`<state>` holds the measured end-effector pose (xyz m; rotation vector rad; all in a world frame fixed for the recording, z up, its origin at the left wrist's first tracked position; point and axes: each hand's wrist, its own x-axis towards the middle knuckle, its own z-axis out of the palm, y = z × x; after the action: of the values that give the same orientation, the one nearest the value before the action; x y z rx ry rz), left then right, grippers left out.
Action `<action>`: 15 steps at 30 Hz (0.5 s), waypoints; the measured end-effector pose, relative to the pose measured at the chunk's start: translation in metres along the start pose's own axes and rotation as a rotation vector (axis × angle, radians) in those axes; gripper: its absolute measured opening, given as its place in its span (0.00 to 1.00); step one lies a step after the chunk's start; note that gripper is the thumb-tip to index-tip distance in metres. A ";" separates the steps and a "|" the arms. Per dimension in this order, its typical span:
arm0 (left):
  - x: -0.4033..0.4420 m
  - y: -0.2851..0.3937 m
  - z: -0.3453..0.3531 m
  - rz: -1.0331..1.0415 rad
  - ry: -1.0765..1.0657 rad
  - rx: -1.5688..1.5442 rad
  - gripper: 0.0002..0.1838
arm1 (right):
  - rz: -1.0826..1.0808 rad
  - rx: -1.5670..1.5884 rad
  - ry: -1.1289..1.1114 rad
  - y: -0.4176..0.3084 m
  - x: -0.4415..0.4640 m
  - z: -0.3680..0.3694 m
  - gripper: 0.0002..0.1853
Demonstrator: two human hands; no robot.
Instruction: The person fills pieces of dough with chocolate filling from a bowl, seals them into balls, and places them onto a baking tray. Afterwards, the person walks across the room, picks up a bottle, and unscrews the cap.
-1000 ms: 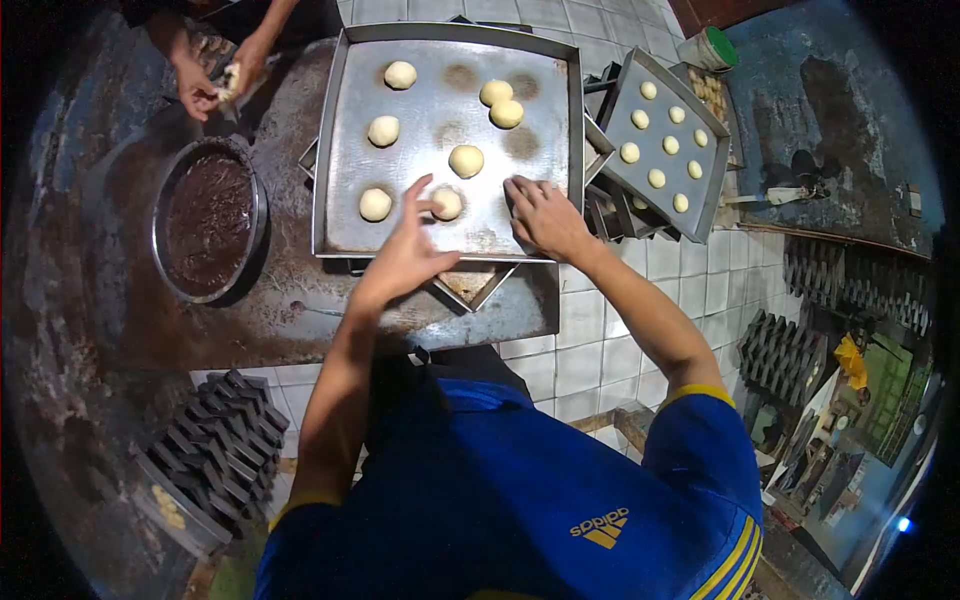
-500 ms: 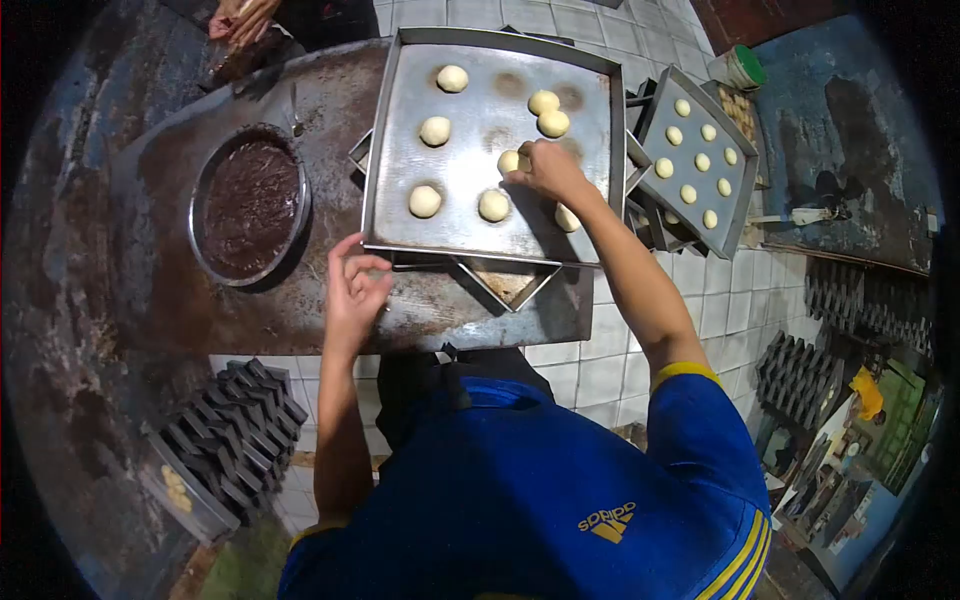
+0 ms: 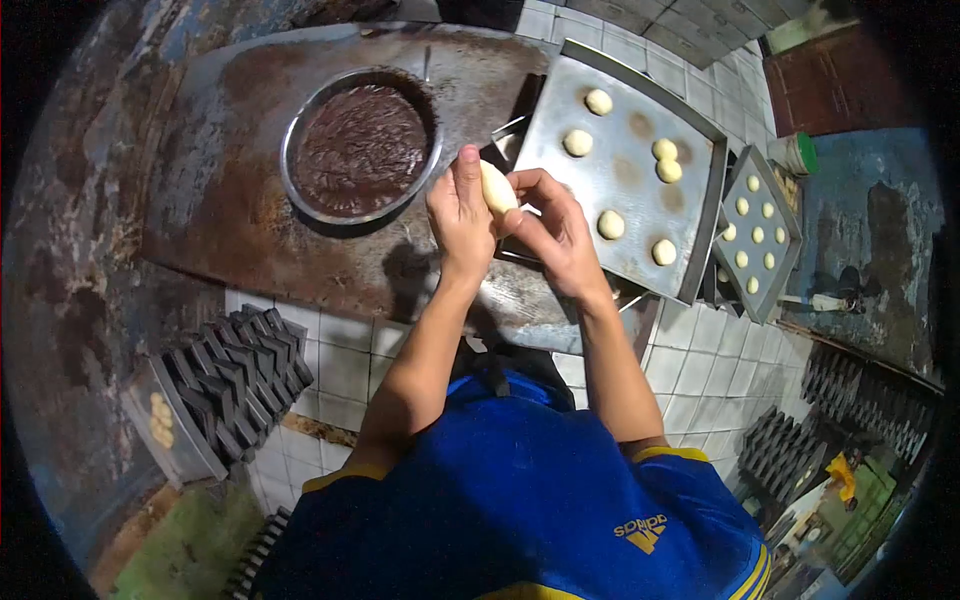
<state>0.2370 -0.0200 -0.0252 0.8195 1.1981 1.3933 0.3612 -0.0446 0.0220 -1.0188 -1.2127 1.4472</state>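
Between my two hands, above the table's front part, is a pale piece of dough [image 3: 497, 188], stretched longer than the round balls. My left hand [image 3: 464, 215] grips it from the left, thumb along its side. My right hand [image 3: 556, 232] pinches it from the right with thumb and fingers. Just right of my hands lies a metal tray [image 3: 640, 90] with several dough balls [image 3: 611, 224]; two of them touch each other. To the left stands a round metal bowl [image 3: 290, 160] of dark brown filling [image 3: 360, 150], with a thin utensil at its upper edge.
The stained table [image 3: 220, 210] carries the bowl. A second tray [image 3: 790, 225] of dough balls sits lower at the right, near a white bucket with a green lid [image 3: 806, 152]. Stacked dark metal moulds [image 3: 235, 375] stand at lower left.
My right hand has come off the tray toward my left hand, and both now hold a dough piece. The view has swung left, so tray and bowl appear farther right.
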 end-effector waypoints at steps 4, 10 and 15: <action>0.009 0.033 -0.048 0.216 -0.081 0.185 0.31 | -0.162 -0.146 0.255 0.010 0.030 0.071 0.13; 0.027 0.085 -0.134 0.048 -0.260 0.010 0.23 | -0.093 0.017 0.299 0.000 0.062 0.121 0.12; 0.035 0.087 -0.193 -0.215 -0.155 -0.211 0.15 | 0.079 0.009 -0.001 -0.023 0.070 0.162 0.17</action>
<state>0.0242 -0.0220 0.0040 0.6195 0.9709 1.2317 0.1944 -0.0056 0.0694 -1.0703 -1.1778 1.5127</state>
